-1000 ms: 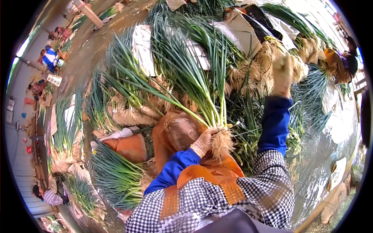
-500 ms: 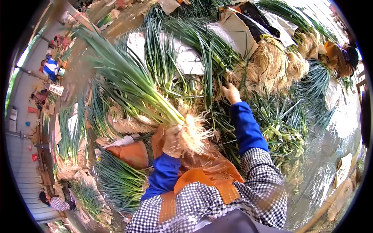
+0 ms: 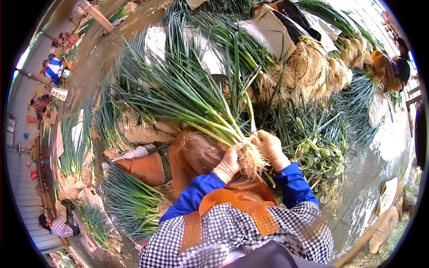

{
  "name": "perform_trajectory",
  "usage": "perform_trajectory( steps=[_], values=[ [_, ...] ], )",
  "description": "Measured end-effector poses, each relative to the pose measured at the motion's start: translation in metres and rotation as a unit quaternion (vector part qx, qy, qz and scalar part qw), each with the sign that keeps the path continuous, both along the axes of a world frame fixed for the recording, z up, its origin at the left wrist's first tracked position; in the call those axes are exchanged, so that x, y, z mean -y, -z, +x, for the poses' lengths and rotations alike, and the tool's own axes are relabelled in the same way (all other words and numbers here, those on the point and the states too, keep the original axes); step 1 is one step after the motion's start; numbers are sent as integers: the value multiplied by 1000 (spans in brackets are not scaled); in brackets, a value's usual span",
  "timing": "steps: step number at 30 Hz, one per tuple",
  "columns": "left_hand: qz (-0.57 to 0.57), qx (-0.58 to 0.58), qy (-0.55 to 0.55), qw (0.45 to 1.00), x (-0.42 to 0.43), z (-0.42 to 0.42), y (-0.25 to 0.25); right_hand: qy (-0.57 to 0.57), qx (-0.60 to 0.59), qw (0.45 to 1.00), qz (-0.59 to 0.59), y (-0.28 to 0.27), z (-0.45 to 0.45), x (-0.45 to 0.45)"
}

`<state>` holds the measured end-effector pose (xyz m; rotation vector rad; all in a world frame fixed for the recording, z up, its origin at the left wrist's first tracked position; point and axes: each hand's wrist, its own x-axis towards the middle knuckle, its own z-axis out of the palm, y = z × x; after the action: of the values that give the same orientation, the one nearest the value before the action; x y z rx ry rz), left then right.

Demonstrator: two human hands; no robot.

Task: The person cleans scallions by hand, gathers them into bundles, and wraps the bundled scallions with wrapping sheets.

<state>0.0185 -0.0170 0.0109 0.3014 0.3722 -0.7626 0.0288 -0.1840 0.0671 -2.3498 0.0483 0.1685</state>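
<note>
Gripping left hand (image 3: 229, 163): fingers are clamped around onion bunch (image 3: 205, 106).
Right hand (image 3: 269, 148): one stalk (image 3: 250, 112) is pinched beside onion bunch.
Stalk: could be bent by hard squeezing.

The left hand (image 3: 229, 161) hides part of the bunch (image 3: 219, 119), the right hand (image 3: 268, 146) the foot of a stalk (image 3: 250, 111). Toward ten o'clock, lettering on the sign (image 3: 59, 94) is too small to read. At six, the bottom edge crops the shirt (image 3: 208, 234); at twelve, the top edge cuts off leaves (image 3: 214, 8).
</note>
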Motion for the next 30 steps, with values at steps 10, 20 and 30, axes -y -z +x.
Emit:
perform_trajectory(
  steps=[10,20,30],
  values=[
    [270,35,-45,961,27,-5,5,-37,-45,962,-267,1,108,-17],
    [228,-7,-44,973,21,-3,-5,-108,9,986,-130,-10,14,-3],
    [22,-4,-47,999,9,-5,-17,22,-162,966,-201,4,9,79]
  ],
)
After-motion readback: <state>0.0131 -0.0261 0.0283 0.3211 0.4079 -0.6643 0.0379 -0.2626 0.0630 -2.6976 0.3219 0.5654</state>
